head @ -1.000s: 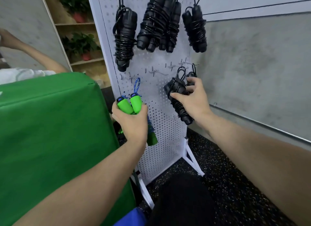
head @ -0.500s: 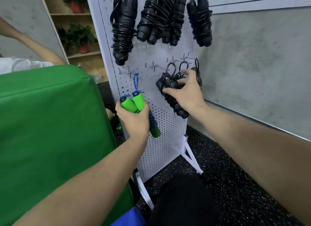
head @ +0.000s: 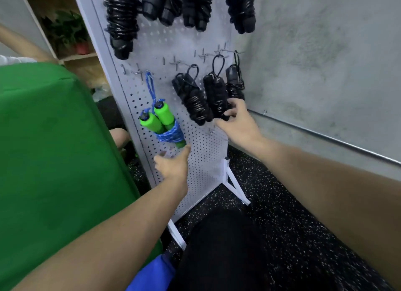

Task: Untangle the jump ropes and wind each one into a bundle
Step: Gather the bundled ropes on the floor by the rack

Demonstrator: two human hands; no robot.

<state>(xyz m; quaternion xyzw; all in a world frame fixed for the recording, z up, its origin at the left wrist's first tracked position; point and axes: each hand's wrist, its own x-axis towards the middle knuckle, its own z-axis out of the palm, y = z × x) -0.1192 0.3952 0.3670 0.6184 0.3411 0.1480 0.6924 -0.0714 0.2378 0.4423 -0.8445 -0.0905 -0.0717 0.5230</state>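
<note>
Now that you have let go of both bundles, the green-handled jump rope (head: 161,122) hangs by its blue loop from a hook on the pegboard (head: 201,160), your left hand (head: 173,165) loose just below it. Your right hand (head: 236,123), fingers relaxed, brushes the black bundle (head: 217,97) hooked to the right of the green one. Both look wound and hung.

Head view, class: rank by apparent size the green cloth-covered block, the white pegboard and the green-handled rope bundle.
1. Green cloth-covered block, though nearness to the camera inflates it.
2. White pegboard, cropped at the top.
3. Green-handled rope bundle, clearly smallest.
</note>
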